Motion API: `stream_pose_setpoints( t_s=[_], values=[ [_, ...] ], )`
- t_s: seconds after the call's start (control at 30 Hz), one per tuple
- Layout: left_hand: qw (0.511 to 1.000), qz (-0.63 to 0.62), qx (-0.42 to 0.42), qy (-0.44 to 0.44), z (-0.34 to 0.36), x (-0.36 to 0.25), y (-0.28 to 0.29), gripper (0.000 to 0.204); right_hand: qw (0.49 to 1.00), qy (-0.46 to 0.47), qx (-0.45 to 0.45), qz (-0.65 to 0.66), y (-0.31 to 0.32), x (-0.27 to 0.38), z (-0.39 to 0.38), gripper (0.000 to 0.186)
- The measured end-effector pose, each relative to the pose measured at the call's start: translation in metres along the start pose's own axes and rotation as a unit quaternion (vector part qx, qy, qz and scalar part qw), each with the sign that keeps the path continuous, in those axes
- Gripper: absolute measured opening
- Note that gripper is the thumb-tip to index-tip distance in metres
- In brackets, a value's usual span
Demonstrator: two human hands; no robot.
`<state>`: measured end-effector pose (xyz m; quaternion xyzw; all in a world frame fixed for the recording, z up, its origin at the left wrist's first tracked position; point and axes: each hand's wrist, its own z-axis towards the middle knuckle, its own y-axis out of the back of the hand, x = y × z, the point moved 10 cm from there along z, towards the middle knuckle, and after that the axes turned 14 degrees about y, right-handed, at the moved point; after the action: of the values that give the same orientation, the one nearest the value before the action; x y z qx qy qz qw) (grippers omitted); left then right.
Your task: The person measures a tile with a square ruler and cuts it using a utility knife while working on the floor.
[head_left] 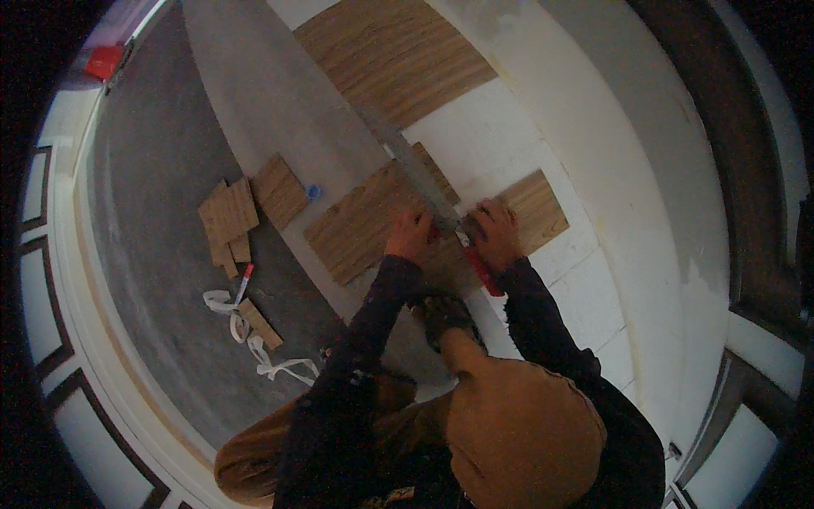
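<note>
My left hand [410, 235] rests on a wood-grain plank [348, 233], its fingers bent and pressed together. A small red bit shows beside its fingertips; I cannot make out what it is. My right hand [495, 231] is opposite, fingers curled down at the plank piece [538, 210] on the right; what they grip is hidden. A red-handled knife-like tool [482, 267] with a silvery end lies slantwise beside the right palm; whether the hand holds it cannot be told. A long grey metal straightedge [424, 182] runs between the hands. My knees are bent, one with a dark kneepad [445, 318].
A larger plank [394, 59] lies ahead on white underlay [471, 119]. At left, plank offcuts [229, 216], a blue tape-like roll [314, 192], white strips [259, 352] and a red-and-white marker-like stick [245, 280] lie on the grey floor. A pale wall [619, 170] stands right.
</note>
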<state>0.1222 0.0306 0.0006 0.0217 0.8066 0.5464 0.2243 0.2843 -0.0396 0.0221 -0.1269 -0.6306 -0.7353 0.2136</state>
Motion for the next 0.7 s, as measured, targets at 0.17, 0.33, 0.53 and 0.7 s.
stream_pose_setpoints(
  t_s=[0.17, 0.33, 0.53, 0.7],
  values=[
    [0.992, -0.094, -0.075, -0.029, -0.028, -0.011, -0.02, 0.058, 1.0, 0.017, 0.01, -0.008, 0.006, -0.014, -0.007, 0.033],
    [0.986, -0.095, -0.135, 0.02, -0.041, 0.0, -0.026, 0.069, 1.0, 0.013, 0.021, 0.001, 0.015, -0.019, 0.003, 0.032],
    [0.959, -0.153, -0.207, 0.122, -0.041, 0.018, -0.02, 0.069, 0.998, 0.007, 0.025, 0.062, 0.006, -0.019, 0.005, 0.04],
    [0.958, -0.153, -0.198, 0.139, -0.048, 0.021, -0.011, 0.062, 0.999, 0.029, 0.022, 0.007, 0.011, -0.004, -0.005, 0.042]
  ],
)
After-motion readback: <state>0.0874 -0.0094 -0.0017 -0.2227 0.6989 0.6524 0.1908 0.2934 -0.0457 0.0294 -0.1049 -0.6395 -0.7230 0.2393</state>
